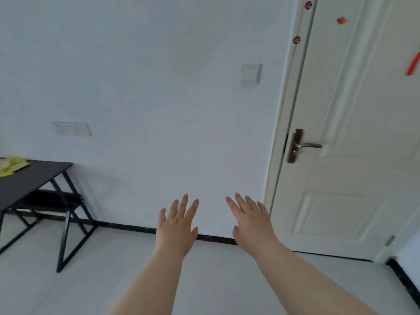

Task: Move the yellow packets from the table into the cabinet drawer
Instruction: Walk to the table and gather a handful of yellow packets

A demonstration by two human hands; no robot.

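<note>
Yellow packets [12, 165] lie in a loose pile on the black table [34, 178] at the far left edge of the view, partly cut off by the frame. My left hand [178, 226] and my right hand [252, 223] are both stretched out in front of me, fingers spread, holding nothing. They hang in the air before the white wall, far to the right of the table. No cabinet or drawer is in view.
A closed cream door [354, 133] with a metal lever handle [304, 145] stands at the right. The table has black angled legs [66, 237] on a pale tiled floor. A dark baseboard [127, 227] runs along the wall.
</note>
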